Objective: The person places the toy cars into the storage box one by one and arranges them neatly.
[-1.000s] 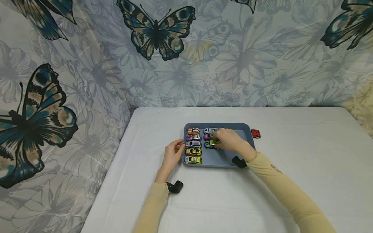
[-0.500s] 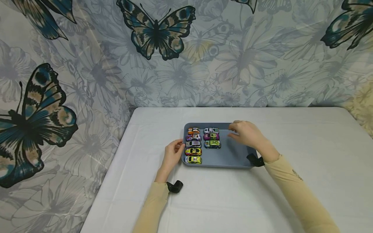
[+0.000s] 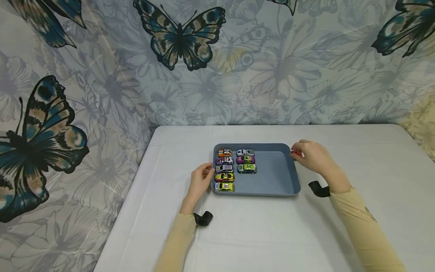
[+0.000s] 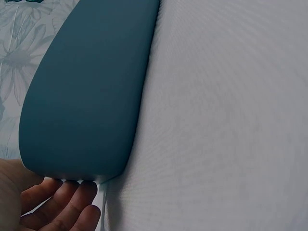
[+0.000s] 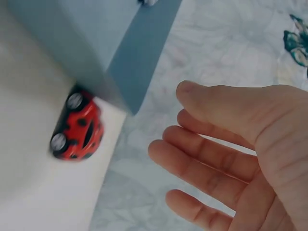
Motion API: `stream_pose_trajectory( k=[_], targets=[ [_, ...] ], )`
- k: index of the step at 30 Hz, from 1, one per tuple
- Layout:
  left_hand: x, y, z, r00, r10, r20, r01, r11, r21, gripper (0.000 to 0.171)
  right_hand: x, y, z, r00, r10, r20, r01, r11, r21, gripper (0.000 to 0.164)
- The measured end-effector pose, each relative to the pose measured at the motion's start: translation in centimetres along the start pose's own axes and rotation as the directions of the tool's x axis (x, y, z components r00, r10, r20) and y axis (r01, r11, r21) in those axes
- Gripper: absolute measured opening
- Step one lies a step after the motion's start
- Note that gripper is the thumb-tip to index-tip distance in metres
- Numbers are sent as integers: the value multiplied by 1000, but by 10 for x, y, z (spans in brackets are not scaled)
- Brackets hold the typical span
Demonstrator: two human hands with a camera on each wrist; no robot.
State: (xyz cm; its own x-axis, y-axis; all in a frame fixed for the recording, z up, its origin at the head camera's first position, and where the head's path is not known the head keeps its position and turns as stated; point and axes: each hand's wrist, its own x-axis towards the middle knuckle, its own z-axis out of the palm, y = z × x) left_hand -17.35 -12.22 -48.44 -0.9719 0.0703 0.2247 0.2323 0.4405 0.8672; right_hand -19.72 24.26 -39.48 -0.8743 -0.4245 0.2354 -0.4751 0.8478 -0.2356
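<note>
My left hand (image 3: 199,180) holds the left end of a grey-blue tray (image 3: 272,184). In the left wrist view, its curled fingertips touch the end wall of the tray (image 4: 86,96); the thumb tip is hidden. My right hand (image 3: 316,158) is just beyond the tray's right end, over a red toy car (image 3: 297,153) that it partly covers. From the right wrist, the red toy car (image 5: 82,127) with black spots sits on the table beside the tray wall, apart from the loosely bent, unfilled fingers of the hand (image 5: 240,149).
Inside the tray, several toy cars form a left column, with a yellow car (image 3: 224,187) nearest the front. A second, shorter column includes a green car (image 3: 247,168). A white cloth (image 3: 251,234) covers the table; a butterfly-patterned drape (image 3: 210,90) hangs behind it.
My right hand has moved right, from the green car in the second column, across the tray to the red car outside it. The left hand stays at the tray's end.
</note>
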Motion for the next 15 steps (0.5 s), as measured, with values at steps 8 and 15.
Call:
stream_pose_trajectory(
  k=[8,15],
  targets=[
    [-1,1,0,1000,2,1,-2,1000,1,27,-5,18,5,1000,21,1,-21,1000,-21,15],
    [-1,1,0,1000,6,-2,-6,1000,6,27,-5,29,12,998,54,33,-54,998,-14,19]
  ],
)
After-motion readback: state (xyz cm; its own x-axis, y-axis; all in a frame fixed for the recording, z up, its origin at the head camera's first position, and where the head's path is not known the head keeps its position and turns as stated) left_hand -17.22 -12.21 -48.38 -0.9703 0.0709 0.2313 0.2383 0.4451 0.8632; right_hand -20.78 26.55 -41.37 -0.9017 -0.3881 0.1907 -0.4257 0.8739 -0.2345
